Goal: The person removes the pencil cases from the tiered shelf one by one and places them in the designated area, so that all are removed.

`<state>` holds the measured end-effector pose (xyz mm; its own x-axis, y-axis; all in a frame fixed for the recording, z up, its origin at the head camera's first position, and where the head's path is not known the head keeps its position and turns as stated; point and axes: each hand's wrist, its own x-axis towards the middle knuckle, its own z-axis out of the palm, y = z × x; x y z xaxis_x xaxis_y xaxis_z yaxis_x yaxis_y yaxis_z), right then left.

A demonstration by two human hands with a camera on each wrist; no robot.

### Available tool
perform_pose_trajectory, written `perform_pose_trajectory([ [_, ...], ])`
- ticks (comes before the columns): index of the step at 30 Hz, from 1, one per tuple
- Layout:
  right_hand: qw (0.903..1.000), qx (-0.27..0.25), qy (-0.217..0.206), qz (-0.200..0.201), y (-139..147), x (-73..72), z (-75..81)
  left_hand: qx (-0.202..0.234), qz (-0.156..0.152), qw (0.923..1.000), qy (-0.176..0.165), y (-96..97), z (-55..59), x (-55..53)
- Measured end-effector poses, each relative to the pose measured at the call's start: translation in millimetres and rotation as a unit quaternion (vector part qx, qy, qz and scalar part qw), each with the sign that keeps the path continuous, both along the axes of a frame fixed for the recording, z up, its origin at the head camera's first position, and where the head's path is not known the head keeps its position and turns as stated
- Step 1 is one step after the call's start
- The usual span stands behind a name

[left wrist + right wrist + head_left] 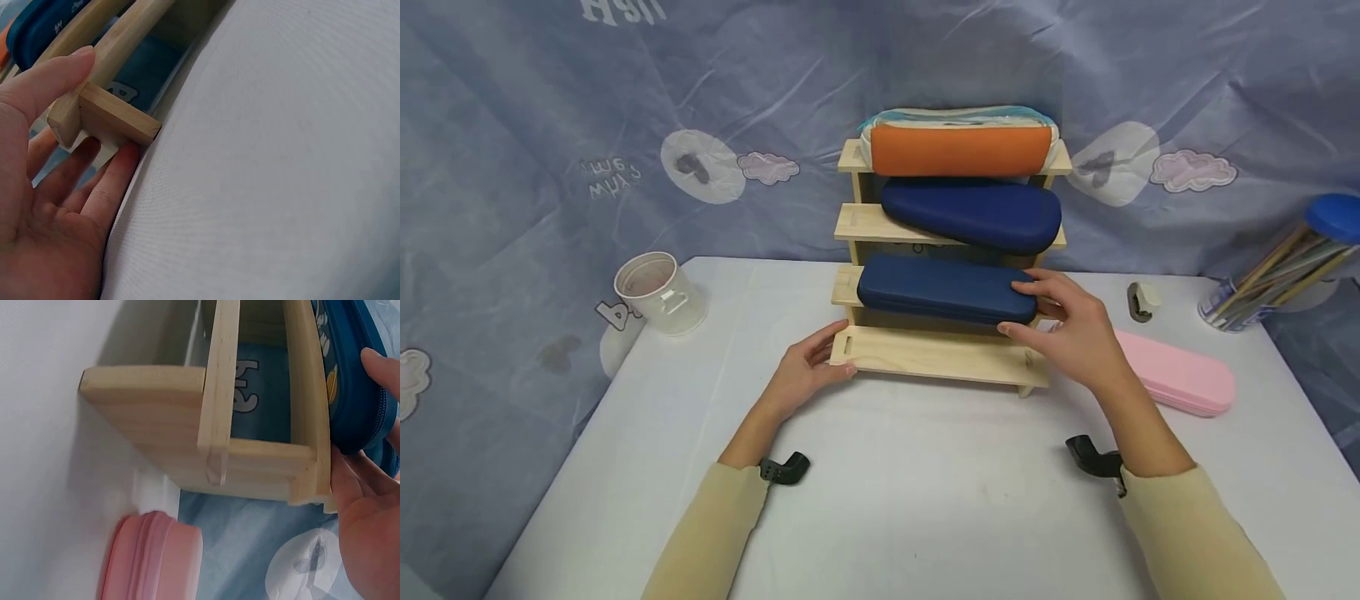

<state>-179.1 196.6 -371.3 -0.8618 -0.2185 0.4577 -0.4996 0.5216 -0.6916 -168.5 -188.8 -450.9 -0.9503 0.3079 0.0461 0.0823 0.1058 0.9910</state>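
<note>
A small wooden tiered rack (925, 353) stands on the white table, with a case on each of its upper three shelves. My left hand (811, 367) grips the left end of the lowest shelf, thumb along its front edge and fingers around the side. On the shelf above lies a dark blue zipped pencil case (943, 287). My right hand (1067, 321) holds that case by its right end, thumb low at the front and fingers on top. In the right wrist view, the case's zip (379, 419) runs close beside my fingers.
Higher up sit a navy case (970, 212) and an orange-and-white pouch (958, 152). A pink case (1180, 373) lies right of the rack, near a small white-and-dark item (1142, 301) and a blue-lidded jar of sticks (1277, 271). A white bucket (673, 304) stands left.
</note>
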Motion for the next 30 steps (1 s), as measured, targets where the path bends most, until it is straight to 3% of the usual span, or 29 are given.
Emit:
perform_pose_trajectory([
  [8,0.9997,-0.014,0.0,-0.022,5,23.6,20.0,-0.012,0.002,0.9999,0.0,1.9,2.5,-1.1],
  [13,0.9995,-0.021,-0.001,-0.025,24,19.8,4.8,-0.008,0.002,1.0,-0.006,3.4,1.8,0.3],
  [30,0.9979,-0.028,0.0,-0.059,39,30.9,4.6,-0.012,0.008,0.9999,-0.008,2.4,0.7,-0.7],
])
